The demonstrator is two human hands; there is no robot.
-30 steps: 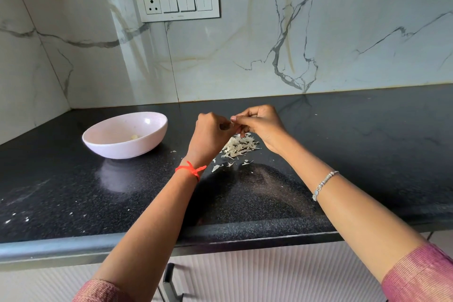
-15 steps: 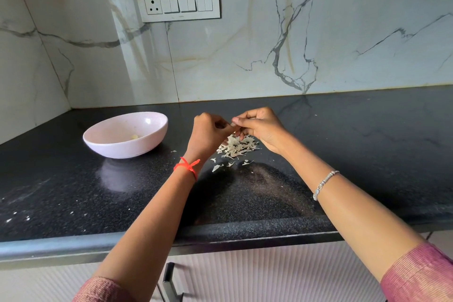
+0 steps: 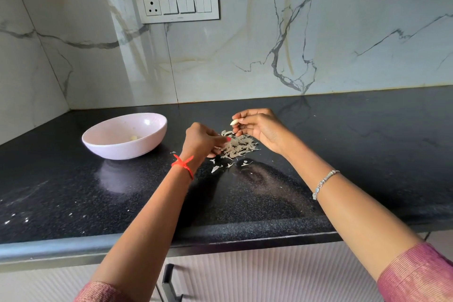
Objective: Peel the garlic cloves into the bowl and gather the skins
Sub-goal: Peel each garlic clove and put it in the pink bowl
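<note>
You work at a black speckled countertop (image 3: pixel 343 154) set into a corner of white marble wall (image 3: pixel 245 56), with a switch panel (image 3: pixel 177 5) mounted above. Your hands are apart. Your right hand (image 3: pixel 259 130) pinches a garlic clove (image 3: pixel 234 122) at its fingertips, just above the pile of skins (image 3: pixel 239 147). Your left hand (image 3: pixel 202 140) sits lower, its fingers curled onto the pile's left edge; whether it grips a skin cannot be determined. The pink bowl (image 3: pixel 122 152), containing one pale piece (image 3: pixel 133 138), stands left of your left hand.
</note>
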